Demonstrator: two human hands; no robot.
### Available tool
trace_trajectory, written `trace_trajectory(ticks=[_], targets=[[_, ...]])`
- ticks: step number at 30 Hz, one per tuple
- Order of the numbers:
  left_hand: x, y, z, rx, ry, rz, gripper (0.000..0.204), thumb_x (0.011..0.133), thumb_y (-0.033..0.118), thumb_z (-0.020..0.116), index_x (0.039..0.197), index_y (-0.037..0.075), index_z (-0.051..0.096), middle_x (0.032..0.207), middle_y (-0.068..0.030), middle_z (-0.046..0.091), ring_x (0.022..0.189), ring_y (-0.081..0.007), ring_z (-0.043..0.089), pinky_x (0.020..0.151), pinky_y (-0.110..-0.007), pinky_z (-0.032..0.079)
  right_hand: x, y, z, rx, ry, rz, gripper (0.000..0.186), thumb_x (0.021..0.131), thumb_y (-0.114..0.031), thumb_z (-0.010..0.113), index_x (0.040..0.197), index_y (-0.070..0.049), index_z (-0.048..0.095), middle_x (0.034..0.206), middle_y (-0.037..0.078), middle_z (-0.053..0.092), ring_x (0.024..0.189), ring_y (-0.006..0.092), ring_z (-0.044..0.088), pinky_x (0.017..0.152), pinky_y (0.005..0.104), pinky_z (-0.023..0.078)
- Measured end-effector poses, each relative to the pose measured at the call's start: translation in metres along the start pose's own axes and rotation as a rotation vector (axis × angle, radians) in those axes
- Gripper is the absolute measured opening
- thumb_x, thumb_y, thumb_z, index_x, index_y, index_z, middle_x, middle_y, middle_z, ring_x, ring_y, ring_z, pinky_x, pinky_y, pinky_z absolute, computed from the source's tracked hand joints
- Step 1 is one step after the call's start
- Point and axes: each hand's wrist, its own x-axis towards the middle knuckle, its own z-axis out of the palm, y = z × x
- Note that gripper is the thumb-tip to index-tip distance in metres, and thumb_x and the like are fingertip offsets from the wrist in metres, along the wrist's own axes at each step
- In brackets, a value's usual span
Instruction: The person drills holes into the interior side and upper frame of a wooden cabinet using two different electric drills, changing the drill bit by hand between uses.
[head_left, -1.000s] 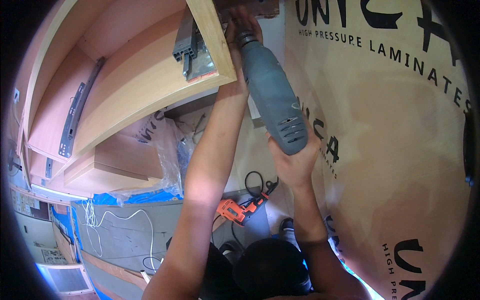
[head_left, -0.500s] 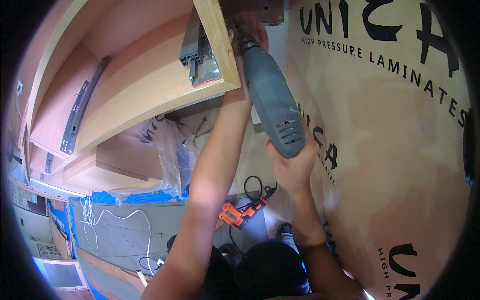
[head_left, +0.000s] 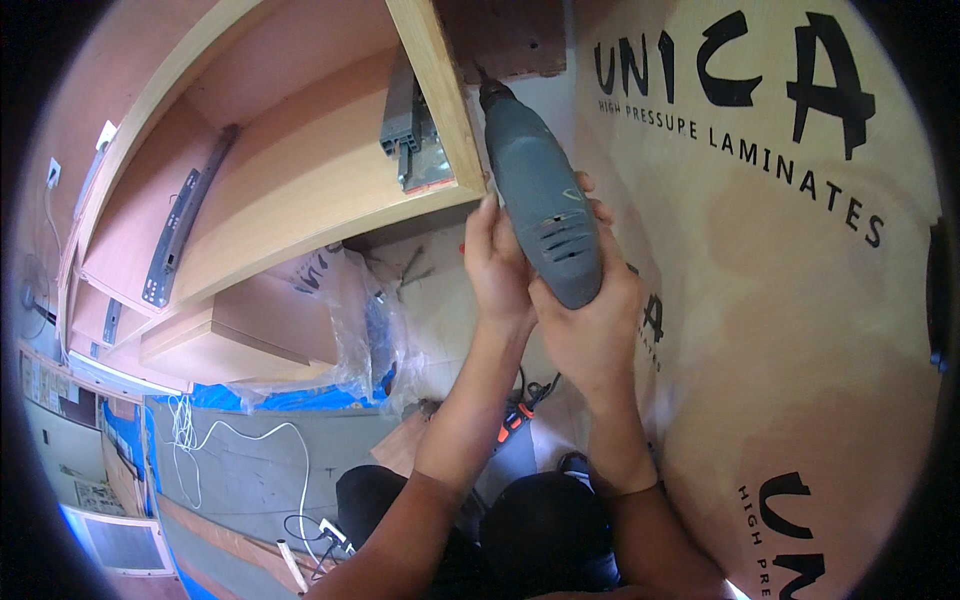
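My right hand (head_left: 598,325) grips the rear of a grey-green corded-type power drill (head_left: 540,200), angled up and away from me. My left hand (head_left: 498,262) is wrapped round the drill's left side and underside, its fingers partly hidden behind the body. The bit points at a narrow recess with a reddish-brown panel (head_left: 512,35), just right of a wooden cabinet's front frame (head_left: 450,110). Inside the cabinet, a grey metal slide (head_left: 400,125) lies by the frame. Whether the bit touches the surface I cannot tell.
A tall light-brown panel (head_left: 770,300) with black printing fills the right. Left are pale wooden compartments with another drawer slide (head_left: 185,220) and plastic wrapping (head_left: 355,330). An orange-and-black power tool (head_left: 515,425), white cables (head_left: 270,430) and blue sheeting (head_left: 240,398) lie on the floor below.
My left hand has come down from the drill's front end to its body, uncovering the chuck and bit. The orange tool is now mostly hidden behind my left forearm.
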Motion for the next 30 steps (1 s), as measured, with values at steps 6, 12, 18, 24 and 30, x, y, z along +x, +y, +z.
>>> trace_trajectory(ticks=[6, 12, 18, 24, 30], targets=[[0.001, -0.008, -0.002, 0.160, 0.026, 0.054, 0.082, 0.082, 0.040, 0.070, 0.143, -0.008, 0.044, 0.132, -0.0233, 0.060, 0.119, -0.0369, 0.064, 0.100, -0.044, 0.055, 0.008, 0.007, -0.006, -0.024, 0.017, -0.033, 0.052, 0.076, -0.002, 0.073, 0.127, 0.001, 0.060, 0.096, 0.025, 0.074, 0.096, 0.0395, 0.076, 0.083, 0.0431, 0.060], [0.002, -0.006, -0.002, 0.148, -0.047, 0.071, 0.089, 0.076, 0.036, 0.079, 0.143, -0.011, 0.043, 0.132, -0.0243, 0.059, 0.122, -0.0358, 0.063, 0.106, -0.045, 0.053, 0.007, -0.004, -0.003, 0.010, 0.003, 0.035, 0.045, 0.080, -0.006, 0.078, 0.121, 0.003, 0.063, 0.099, 0.022, 0.075, 0.097, 0.0314, 0.076, 0.084, 0.0397, 0.058], [0.004, -0.006, -0.008, 0.152, -0.007, 0.078, 0.092, 0.075, 0.037, 0.082, 0.143, -0.011, 0.043, 0.134, -0.0232, 0.058, 0.123, -0.0343, 0.063, 0.107, -0.045, 0.052, 0.010, -0.010, -0.001, 0.020, 0.008, 0.077, 0.047, 0.081, -0.009, 0.082, 0.121, 0.006, 0.065, 0.105, 0.021, 0.075, 0.101, 0.0239, 0.075, 0.086, 0.0375, 0.057], [0.006, -0.002, -0.009, 0.132, -0.013, 0.093, 0.089, 0.077, 0.036, 0.083, 0.142, -0.011, 0.044, 0.135, -0.0216, 0.056, 0.122, -0.0319, 0.063, 0.107, -0.043, 0.052, 0.016, -0.005, 0.006, 0.048, 0.006, 0.047, 0.046, 0.081, -0.007, 0.078, 0.122, 0.005, 0.061, 0.100, 0.024, 0.075, 0.099, 0.0318, 0.076, 0.084, 0.0399, 0.059], [0.016, -0.004, -0.015, 0.122, -0.030, 0.101, 0.092, 0.075, 0.037, 0.085, 0.142, -0.011, 0.044, 0.136, -0.0208, 0.056, 0.122, -0.0313, 0.063, 0.106, -0.042, 0.053, 0.025, -0.008, 0.004, 0.006, -0.010, 0.041, 0.046, 0.081, -0.006, 0.075, 0.122, 0.006, 0.058, 0.092, 0.027, 0.074, 0.095, 0.0412, 0.075, 0.081, 0.0430, 0.061]])
